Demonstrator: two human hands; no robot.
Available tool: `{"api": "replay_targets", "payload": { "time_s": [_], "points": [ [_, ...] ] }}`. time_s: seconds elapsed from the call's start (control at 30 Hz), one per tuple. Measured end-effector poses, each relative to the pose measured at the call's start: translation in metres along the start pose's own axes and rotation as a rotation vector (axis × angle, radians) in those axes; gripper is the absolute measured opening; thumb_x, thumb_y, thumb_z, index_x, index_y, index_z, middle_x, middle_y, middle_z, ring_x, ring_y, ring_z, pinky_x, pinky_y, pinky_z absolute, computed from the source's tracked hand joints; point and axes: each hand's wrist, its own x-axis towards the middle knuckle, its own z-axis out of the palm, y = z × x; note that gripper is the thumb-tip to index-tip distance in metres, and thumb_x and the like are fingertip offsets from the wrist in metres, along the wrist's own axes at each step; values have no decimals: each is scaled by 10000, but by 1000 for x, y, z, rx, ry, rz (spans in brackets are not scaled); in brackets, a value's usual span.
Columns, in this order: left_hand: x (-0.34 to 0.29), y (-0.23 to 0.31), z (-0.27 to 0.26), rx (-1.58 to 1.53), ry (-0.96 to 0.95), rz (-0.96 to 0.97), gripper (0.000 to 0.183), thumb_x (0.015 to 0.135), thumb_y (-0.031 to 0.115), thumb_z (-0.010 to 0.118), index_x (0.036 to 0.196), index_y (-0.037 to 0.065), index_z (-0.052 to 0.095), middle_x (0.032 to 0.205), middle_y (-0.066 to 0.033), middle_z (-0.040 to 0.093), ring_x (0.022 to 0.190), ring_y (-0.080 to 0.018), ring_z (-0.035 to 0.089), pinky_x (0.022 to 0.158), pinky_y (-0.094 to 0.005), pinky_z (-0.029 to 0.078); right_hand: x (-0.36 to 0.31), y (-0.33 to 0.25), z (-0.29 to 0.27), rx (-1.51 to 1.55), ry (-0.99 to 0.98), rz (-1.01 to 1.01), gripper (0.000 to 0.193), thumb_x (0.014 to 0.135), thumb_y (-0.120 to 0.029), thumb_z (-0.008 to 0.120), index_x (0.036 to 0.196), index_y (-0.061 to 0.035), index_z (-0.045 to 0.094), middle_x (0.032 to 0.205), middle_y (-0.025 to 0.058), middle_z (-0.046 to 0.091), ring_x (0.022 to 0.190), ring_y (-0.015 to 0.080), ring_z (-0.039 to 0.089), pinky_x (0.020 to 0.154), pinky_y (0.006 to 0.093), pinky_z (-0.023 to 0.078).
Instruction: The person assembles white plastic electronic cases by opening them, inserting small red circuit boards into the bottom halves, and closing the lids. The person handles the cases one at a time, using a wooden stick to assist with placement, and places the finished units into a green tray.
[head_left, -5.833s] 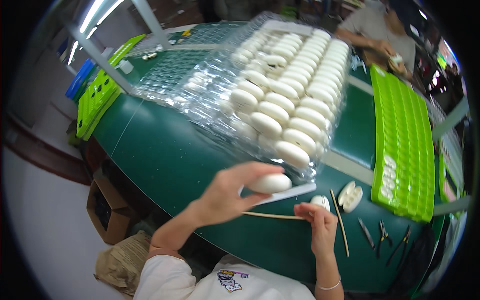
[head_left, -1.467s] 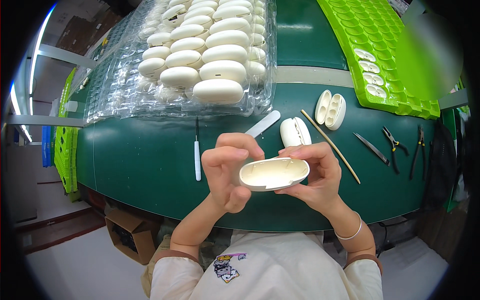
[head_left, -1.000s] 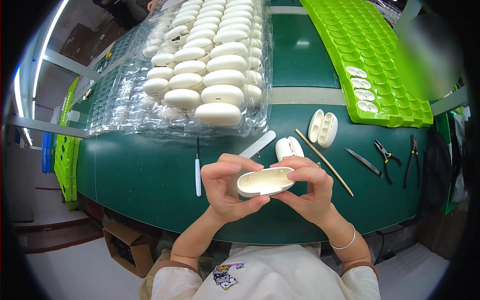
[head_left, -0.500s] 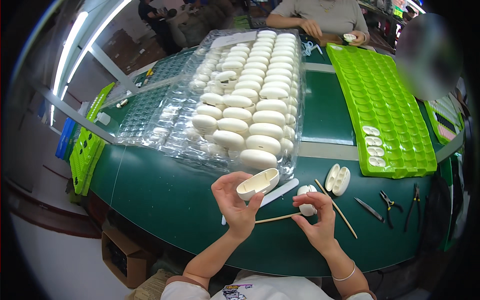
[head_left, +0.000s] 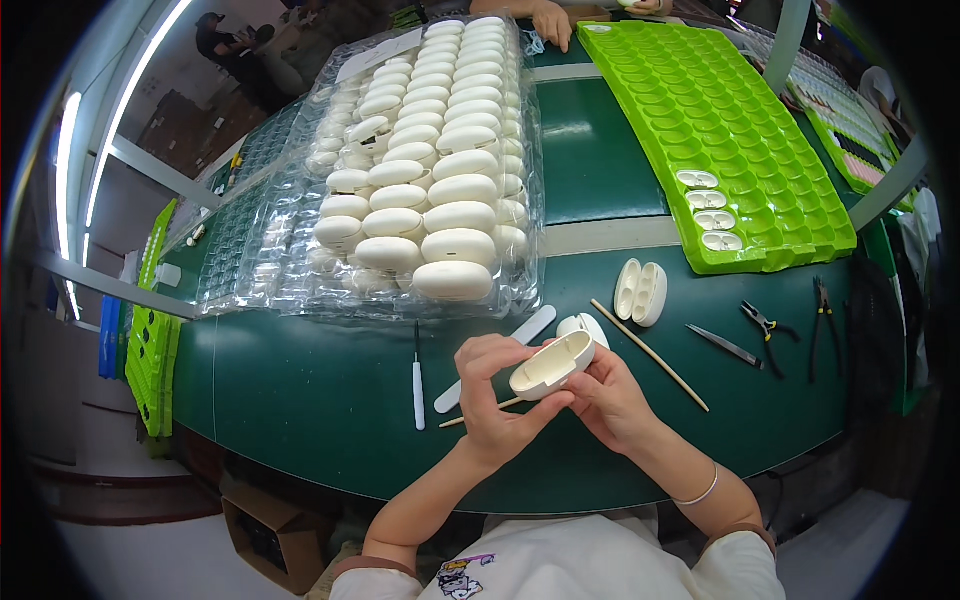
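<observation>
A hollow cream-white earbud-case shell (head_left: pixel 552 366), its cavity facing up and a notch in its rim, is held above the near part of the table. My left hand (head_left: pixel 492 400) grips its left end between thumb and fingers. On its right end close the fingers and thumb of my right hand (head_left: pixel 612 402). Just behind it lies another white case (head_left: pixel 586 326), partly hidden by the shell. An opened white case (head_left: pixel 640 292) with round wells lies farther right. A white flat stick (head_left: pixel 536 323) and a wooden stick (head_left: pixel 455 421) pass partly behind my left hand.
A white-handled screwdriver (head_left: pixel 418 395) lies left of my hands. To the right are a wooden stick (head_left: pixel 655 358), tweezers (head_left: pixel 722 344) and two pliers (head_left: pixel 768 325). Clear trays stacked with white cases (head_left: pixel 455 218) stand beyond; a green tray (head_left: pixel 745 130) is far right. Across sits another person (head_left: pixel 550 20).
My right hand has moved in from the right and taken hold of the shell beside my left hand. The view has shifted, bringing the screwdriver into sight.
</observation>
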Motion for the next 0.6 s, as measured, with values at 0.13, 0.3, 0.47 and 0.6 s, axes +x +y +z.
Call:
{"api": "replay_targets", "payload": {
  "time_s": [0.13, 0.3, 0.47, 0.6],
  "points": [
    [15, 2, -12, 191, -164, 142, 576, 627, 451, 739, 1005, 79, 515, 942, -79, 519, 853, -246, 471, 776, -385, 336, -1, -2, -2, 38, -26, -5, 406, 850, -155, 559, 1197, 11, 431, 1126, 99, 534, 1047, 179, 531, 910, 342, 438],
    [17, -3, -9, 242, -213, 199, 584, 613, 457, 736, 1012, 84, 531, 943, -74, 521, 860, -251, 479, 790, -398, 326, 0, -1, -5, 52, -89, 26, 440, 854, -242, 568, 1190, 7, 431, 1110, 85, 536, 1011, 154, 541, 868, 313, 457],
    [15, -6, -5, 288, -207, 259, 580, 624, 449, 731, 1023, 81, 529, 928, -77, 526, 844, -247, 488, 793, -406, 334, -1, -1, -8, 84, -120, 57, 454, 854, -282, 572, 1180, -1, 430, 1061, 53, 538, 944, 108, 544, 807, 258, 464],
    [16, -5, -7, 382, -252, 336, 591, 647, 480, 710, 1025, 66, 520, 896, -94, 534, 813, -251, 494, 789, -421, 352, -1, -1, -5, 96, -101, 71, 474, 849, -321, 577, 1174, -8, 433, 1045, 45, 532, 911, 91, 533, 775, 230, 457]
  ]
}}
